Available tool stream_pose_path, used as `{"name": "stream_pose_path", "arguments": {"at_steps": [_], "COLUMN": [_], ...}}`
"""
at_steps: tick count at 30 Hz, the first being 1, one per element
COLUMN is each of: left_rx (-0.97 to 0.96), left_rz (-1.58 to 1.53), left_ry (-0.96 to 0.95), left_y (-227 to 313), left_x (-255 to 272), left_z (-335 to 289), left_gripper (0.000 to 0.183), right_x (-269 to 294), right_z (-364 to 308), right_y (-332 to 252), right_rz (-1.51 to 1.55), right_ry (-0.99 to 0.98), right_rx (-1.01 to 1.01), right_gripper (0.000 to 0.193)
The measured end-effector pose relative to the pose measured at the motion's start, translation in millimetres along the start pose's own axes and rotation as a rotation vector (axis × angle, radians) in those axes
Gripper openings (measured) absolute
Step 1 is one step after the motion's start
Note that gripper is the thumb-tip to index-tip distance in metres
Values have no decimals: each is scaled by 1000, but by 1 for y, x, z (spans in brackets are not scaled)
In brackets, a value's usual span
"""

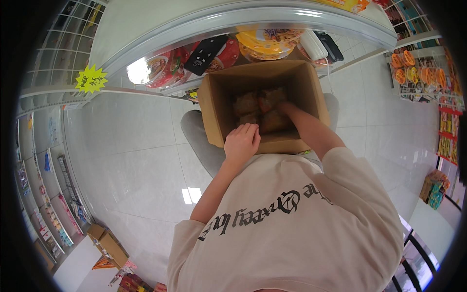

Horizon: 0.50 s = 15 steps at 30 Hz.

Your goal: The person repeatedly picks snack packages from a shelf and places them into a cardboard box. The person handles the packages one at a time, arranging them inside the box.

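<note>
An open cardboard box sits between my knees with its mouth toward me. Several brownish packets, dim in the shadow, lie at its bottom; one packet shows at the left. My left hand has its fingers bent over the near rim of the box, gripping the edge. Deep inside the box is my right hand, at the packets on the right side. Its fingers are too dark and hidden to show whether they hold a packet.
Just beyond the box, a shelf with a clear front rail holds red bowl-shaped packs, a yellow tub and a black phone-like object. Stocked racks stand at both sides. Another carton is on the lower left.
</note>
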<state>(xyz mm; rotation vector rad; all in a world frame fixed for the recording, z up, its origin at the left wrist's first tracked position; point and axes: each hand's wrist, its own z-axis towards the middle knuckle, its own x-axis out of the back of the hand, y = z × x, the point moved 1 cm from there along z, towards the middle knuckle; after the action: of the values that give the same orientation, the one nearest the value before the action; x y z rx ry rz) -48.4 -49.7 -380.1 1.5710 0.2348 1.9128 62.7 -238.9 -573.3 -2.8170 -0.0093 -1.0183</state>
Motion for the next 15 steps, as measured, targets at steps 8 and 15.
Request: {"name": "stream_pose_path", "arguments": {"at_steps": [8, 15], "left_rx": [17, -1], "left_rz": [1, -11], "left_ry": [3, -4], "left_y": [0, 2], "left_x": [1, 1], "left_z": [-1, -1], "left_gripper": [4, 4], "right_x": [4, -13], "right_z": [-5, 31], "right_y": [-4, -13], "right_rz": [9, 29], "right_ry": [65, 439], "right_rx": [-2, 134], "right_gripper": [43, 61]}}
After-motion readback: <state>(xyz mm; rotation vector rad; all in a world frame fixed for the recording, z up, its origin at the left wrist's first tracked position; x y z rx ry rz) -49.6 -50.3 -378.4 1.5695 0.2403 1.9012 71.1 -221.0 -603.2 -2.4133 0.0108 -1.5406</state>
